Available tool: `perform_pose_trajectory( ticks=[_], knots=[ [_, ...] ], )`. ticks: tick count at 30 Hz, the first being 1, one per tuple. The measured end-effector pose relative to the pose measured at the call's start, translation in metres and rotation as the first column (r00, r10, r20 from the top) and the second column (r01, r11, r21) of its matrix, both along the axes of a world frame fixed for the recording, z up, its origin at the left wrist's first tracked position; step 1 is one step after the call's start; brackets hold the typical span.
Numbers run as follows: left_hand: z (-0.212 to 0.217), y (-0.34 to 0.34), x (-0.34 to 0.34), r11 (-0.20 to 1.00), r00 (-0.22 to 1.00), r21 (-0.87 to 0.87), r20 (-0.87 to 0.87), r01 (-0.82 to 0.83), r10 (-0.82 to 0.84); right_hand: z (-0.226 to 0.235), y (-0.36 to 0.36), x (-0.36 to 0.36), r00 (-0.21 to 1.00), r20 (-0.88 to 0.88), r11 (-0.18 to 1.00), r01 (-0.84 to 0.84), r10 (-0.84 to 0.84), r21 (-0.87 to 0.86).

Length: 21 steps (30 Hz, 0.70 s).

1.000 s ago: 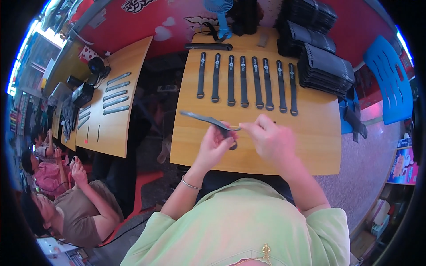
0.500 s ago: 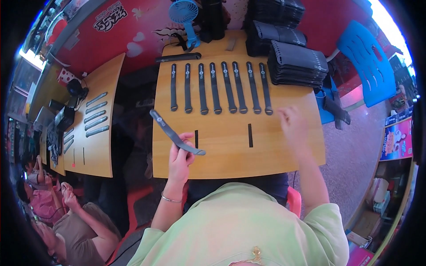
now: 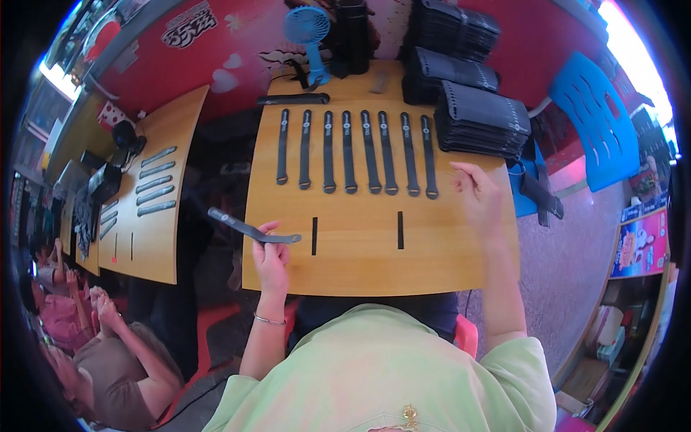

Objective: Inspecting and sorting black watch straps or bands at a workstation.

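Note:
In my left hand [image 3: 272, 261] is a dark grey strap [image 3: 241, 226], pinched near its middle. Its rounded end points to the far left, and its slotted end bends toward a black strip mark [image 3: 314, 236] on the table. My right hand [image 3: 476, 193] hovers over the table's right side with fingers curled and pressed together, slightly blurred; whatever they hold is too small to make out. Several like straps lie side by side in a row [image 3: 349, 153] across the table, slotted ends toward me. A second black strip mark [image 3: 400, 230] is right of the first.
Stacks of black flat pieces [image 3: 484, 119] stand at the table's [image 3: 353, 277] far right corner. A blue fan [image 3: 308, 32] and a black strap bundle [image 3: 294, 99] are at the back left. A blue chair [image 3: 594, 119] stands to the right. Other people sit at another table [image 3: 155, 245] on the left.
My left hand has moved left and nearer me, and the strap in it has swung flatter. My right hand remains over the table's right side, its fingers turned a little. The view has shifted slightly.

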<state>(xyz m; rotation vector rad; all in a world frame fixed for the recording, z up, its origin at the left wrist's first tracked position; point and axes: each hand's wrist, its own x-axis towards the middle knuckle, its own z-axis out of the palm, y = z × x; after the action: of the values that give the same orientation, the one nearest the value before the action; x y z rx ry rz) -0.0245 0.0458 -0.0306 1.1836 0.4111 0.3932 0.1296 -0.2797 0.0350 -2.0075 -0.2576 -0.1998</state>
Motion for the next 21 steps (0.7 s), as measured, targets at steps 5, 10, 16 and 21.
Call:
perform_pose_trajectory(
  ticks=[5,10,16,21],
  knots=[
    [-0.026,0.009,0.007,0.982,0.981,-0.013,-0.033,-0.19,0.19,0.071,0.069,-0.062,0.663,0.146,0.661,-0.747,0.734,0.074],
    [-0.035,0.013,-0.002,0.976,0.974,-0.01,0.063,-0.218,0.218,0.138,0.163,-0.146,0.105,0.688,0.06,-0.994,0.718,0.089],
    [-0.037,0.015,-0.005,0.999,0.99,0.04,0.141,-0.011,0.005,0.175,0.199,-0.193,-0.187,0.829,-0.424,-0.903,0.527,0.065],
    [-0.031,0.01,-0.004,0.99,0.985,0.044,0.118,-0.135,0.129,0.173,0.217,-0.196,-0.218,0.805,-0.428,-0.902,0.551,0.049]
  ],
)
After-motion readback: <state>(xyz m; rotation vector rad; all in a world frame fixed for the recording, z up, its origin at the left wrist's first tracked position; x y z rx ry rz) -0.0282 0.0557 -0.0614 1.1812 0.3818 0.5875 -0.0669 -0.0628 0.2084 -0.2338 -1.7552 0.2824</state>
